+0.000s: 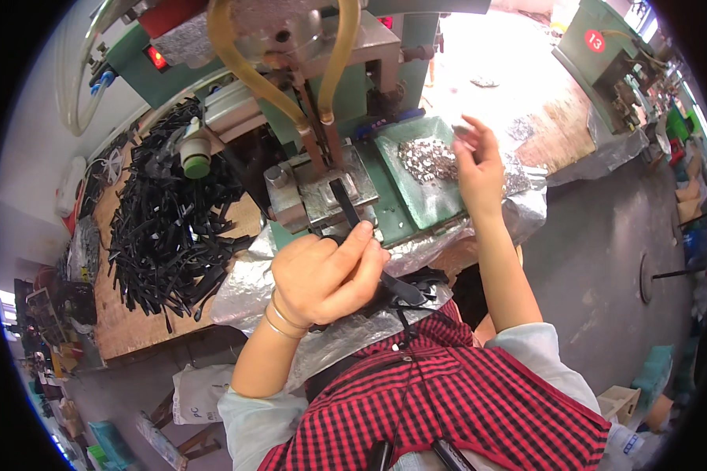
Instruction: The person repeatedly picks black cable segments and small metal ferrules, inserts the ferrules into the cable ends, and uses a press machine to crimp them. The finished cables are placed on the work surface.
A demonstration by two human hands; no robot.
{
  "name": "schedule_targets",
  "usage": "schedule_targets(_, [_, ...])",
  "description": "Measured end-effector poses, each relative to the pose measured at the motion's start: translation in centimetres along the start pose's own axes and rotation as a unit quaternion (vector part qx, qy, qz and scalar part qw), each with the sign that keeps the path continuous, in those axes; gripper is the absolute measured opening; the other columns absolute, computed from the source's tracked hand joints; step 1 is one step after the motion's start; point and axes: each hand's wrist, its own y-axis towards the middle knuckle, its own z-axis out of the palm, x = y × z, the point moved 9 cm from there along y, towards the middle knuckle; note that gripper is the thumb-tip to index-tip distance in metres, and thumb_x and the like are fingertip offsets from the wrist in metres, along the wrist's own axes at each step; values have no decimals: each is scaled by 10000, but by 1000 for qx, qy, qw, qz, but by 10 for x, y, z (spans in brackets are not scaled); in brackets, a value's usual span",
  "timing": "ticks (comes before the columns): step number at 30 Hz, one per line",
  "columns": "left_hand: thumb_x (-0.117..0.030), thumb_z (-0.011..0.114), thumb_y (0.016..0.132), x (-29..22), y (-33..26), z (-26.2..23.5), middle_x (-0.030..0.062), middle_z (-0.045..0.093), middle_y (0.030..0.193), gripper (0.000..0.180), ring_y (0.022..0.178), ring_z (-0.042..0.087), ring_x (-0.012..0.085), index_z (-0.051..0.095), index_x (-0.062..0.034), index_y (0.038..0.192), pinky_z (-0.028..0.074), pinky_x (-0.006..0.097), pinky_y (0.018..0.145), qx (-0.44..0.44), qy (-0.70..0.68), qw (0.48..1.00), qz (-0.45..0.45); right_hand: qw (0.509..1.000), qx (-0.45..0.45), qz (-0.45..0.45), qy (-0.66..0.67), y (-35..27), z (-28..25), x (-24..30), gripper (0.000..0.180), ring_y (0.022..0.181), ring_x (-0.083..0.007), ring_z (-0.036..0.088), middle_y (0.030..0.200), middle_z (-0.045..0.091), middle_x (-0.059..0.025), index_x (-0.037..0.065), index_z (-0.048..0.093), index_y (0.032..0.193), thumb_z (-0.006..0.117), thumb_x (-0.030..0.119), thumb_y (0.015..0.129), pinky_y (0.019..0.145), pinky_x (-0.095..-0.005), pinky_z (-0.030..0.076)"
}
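Observation:
My left hand (326, 275) pinches a black strap (344, 202) between thumb and fingers. The strap's far end lies on the metal block (322, 192) of a green bench machine, beneath two copper-coloured electrode arms (322, 145). Its near end hangs out below my hand toward my lap. My right hand (481, 169) is raised over the right edge of a pale green tray (440, 212), thumb and fingers curled toward each other. A greyish spot shows at those fingertips; what it is I cannot make out. Small shiny metal pieces (430, 159) are heaped in the tray.
A large pile of black straps (165, 228) covers the wooden bench at left. Yellowish hoses (247, 67) loop down to the electrodes. A green-capped cylinder (196, 157) juts out left of the block. Crinkled silver foil (247, 286) lines the bench's front edge. Another green machine (597, 63) stands right.

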Motion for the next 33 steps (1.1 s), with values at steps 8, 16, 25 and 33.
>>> schedule_targets(8, [-110, 880, 780, 0, -6, 0, 140, 771, 1093, 246, 560, 600, 108, 744, -89, 984, 414, 257, 469, 8, 13, 999, -32, 955, 75, -97, -269, -42, 8, 10, 80, 898, -283, 660, 884, 689, -71, 81, 743, 894, 783, 123, 840, 829, -390, 527])
schedule_targets(16, [-13, 853, 771, -3, -69, -7, 189, 757, 1209, 423, 799, 741, 233, 738, -72, 1174, 559, 289, 653, -29, -43, 970, -239, 940, 87, -102, -315, -40, 38, 12, 117, 980, -314, 645, 922, 670, -74, 115, 737, 849, 803, 202, 809, 807, -446, 524])
schedule_targets(25, [55, 613, 992, 61, -135, -89, 118, 719, 1117, 255, 819, 721, 167, 668, 36, 1240, 559, 231, 680, -169, -67, 818, -546, 979, 36, -132, -150, -32, 23, 26, 151, 892, -312, 713, 944, 734, -120, 47, 720, 1039, 736, 50, 889, 790, -408, 552])
schedule_targets(33, [-18, 672, 999, 62, -166, 2, 93, 714, 965, 144, 722, 701, 125, 727, 21, 1127, 535, 248, 626, -78, -125, 819, -554, 970, 20, -134, -201, -47, 1, 22, 109, 912, -315, 704, 965, 745, -106, 50, 746, 999, 727, 20, 896, 797, -402, 542])
